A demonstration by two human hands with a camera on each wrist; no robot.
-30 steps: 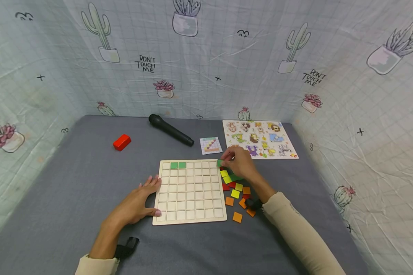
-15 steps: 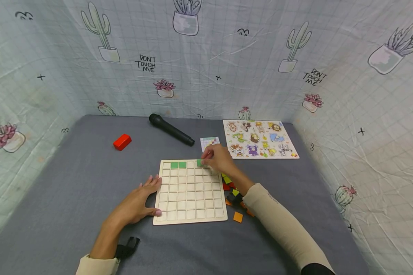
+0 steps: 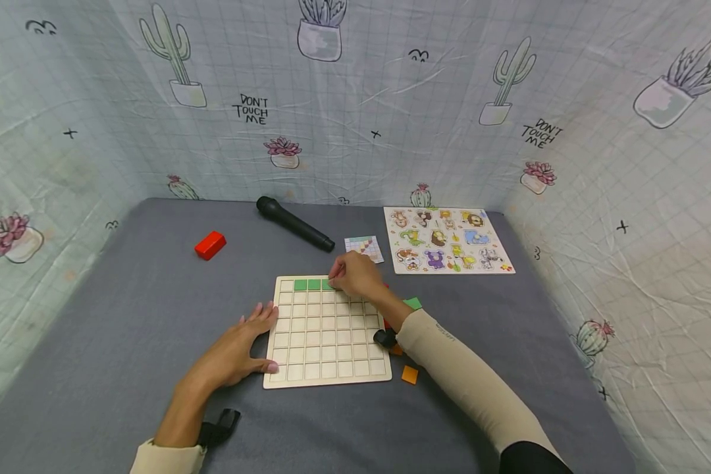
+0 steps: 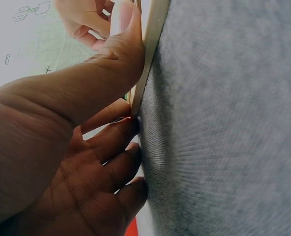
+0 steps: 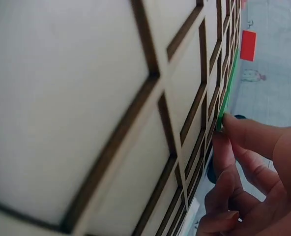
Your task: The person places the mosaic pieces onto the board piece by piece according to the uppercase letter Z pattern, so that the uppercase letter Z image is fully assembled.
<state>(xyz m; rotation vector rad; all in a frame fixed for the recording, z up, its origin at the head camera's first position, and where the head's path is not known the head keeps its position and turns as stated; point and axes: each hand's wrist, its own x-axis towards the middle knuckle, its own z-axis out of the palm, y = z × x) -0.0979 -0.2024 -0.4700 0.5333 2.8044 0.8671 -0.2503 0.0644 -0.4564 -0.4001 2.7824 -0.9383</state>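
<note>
Where the table [image 3: 320, 428] lies closest, the left hand [image 3: 245, 345] rests along the left edge of the wooden grid board [image 3: 328, 336], fingers spread and unclenched, thumb on the near left corner. It grips no tile; steadying the board, I judge. An orange tile [image 3: 410, 374] lies loose off the near right corner. More loose pieces beside the right edge, partly hidden under the right sleeve [image 3: 444, 349]; one green piece [image 3: 413, 303] shows past it.

Farther, at the board's far row: the right hand [image 3: 355, 273] comes in from the right, forearm slanting over the board's right edge, back of the hand up. Thumb and index finger pinch a green tile [image 3: 326, 285] at the fourth cell from the left; other fingers bent. Right hand is on the tile, left hand well apart. The tile looks square, no long axis; its line runs left to right, two green tiles [image 3: 300, 285] just left of it. Whether it is fully seated, cannot tell.

Beyond: small pattern card [image 3: 360, 246], then black microphone [image 3: 296, 224].
</note>
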